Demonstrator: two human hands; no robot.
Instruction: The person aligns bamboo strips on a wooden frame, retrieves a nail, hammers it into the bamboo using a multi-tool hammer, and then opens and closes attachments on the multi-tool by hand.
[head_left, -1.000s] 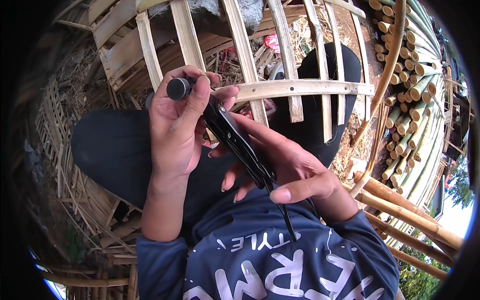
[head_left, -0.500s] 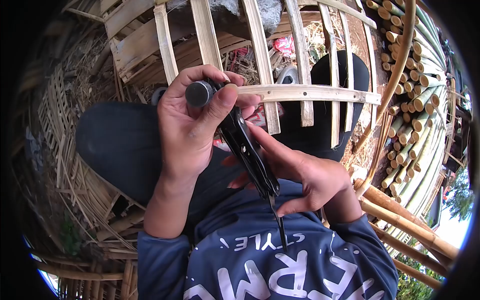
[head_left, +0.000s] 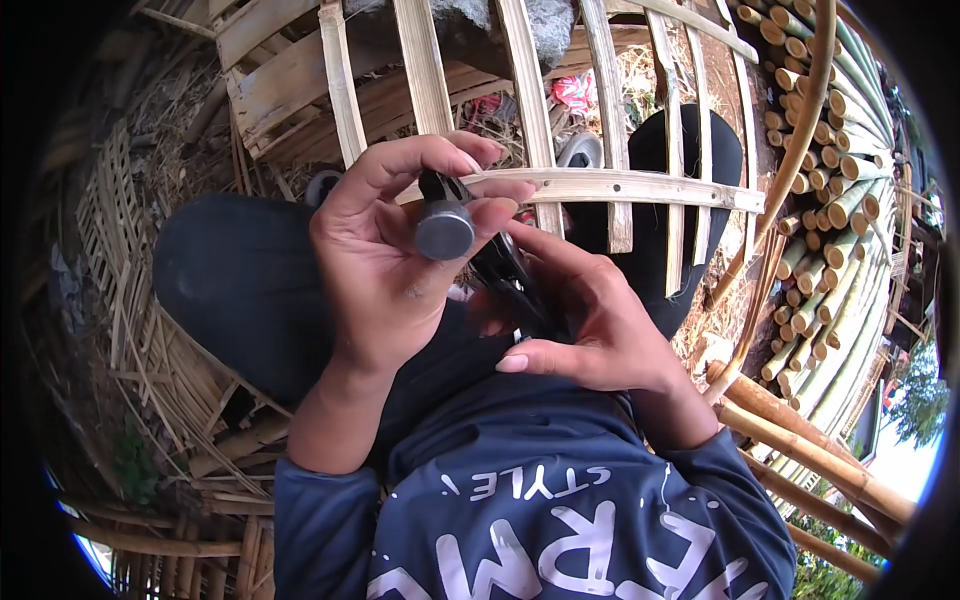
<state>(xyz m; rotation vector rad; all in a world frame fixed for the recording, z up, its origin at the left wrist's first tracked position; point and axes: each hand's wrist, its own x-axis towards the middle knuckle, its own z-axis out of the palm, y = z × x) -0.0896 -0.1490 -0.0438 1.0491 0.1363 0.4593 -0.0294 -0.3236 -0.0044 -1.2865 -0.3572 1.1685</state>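
Observation:
A black folding multi-tool (head_left: 505, 280) with a round grey hammer face (head_left: 445, 231) is between my hands over my lap. My left hand (head_left: 385, 270) has its fingers and thumb round the hammer-head end, whose face points up at the camera. At the handle is my right hand (head_left: 600, 325), its fingers partly behind the tool and its thumb stretched below it. Whether the right fingers grip the handle is hidden. Just beyond the hands lies a slatted bamboo frame (head_left: 650, 188), its nailed crosspiece passing close behind the left fingertips.
A rough grey stone (head_left: 540, 30) lies under the slats. Cut bamboo poles (head_left: 850, 165) are stacked at the right, with a curved pole (head_left: 795, 150) before them. Split bamboo pieces (head_left: 165, 350) lie at the left. Thick poles (head_left: 820, 450) cross at the lower right.
The tool has tilted, so its hammer face points more toward the camera and the blade-like piece over the shirt no longer shows. My right hand has moved up and inward along the handle.

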